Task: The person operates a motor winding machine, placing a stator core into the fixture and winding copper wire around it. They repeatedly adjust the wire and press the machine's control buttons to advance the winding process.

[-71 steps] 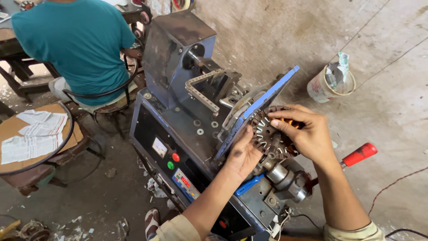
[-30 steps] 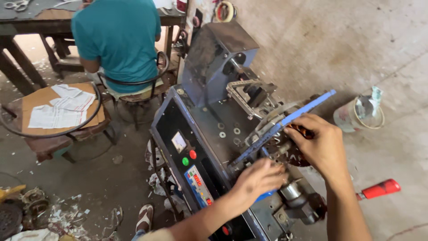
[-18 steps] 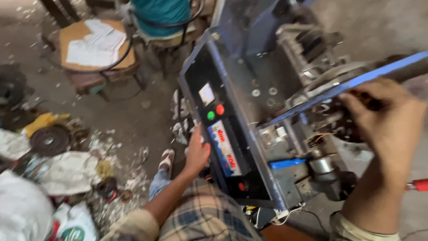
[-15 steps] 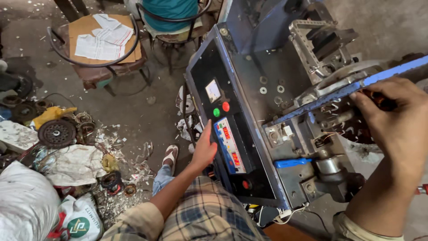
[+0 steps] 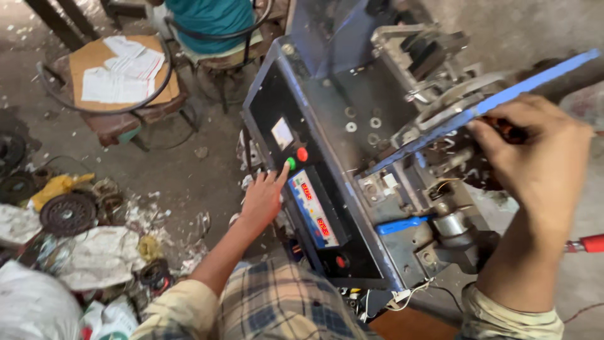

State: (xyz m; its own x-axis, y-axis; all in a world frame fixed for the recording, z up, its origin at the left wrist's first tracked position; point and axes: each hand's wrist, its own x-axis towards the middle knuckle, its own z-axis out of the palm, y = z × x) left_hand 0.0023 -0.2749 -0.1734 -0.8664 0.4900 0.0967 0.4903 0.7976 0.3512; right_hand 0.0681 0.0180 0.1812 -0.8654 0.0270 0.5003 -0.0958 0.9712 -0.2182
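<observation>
A blue-grey winding machine with a black control panel fills the middle of the head view. My left hand reaches to the panel, its index fingertip on the green button, just below the red button. A small display strip with red digits sits below my fingers. My right hand rests over the dark wound part on the machine's spindle, behind a blue bar; the part is almost fully hidden by the hand, so whether the fingers grip it is unclear.
A person in a teal shirt sits on a stool at the top. A round stool carries cardboard and papers. Scrap metal discs, rags and sacks litter the floor at left. A red handle pokes in at right.
My left hand left the machine's front edge and moved up the panel to the green button. The view swung left and down. My right hand stayed on the spindle part.
</observation>
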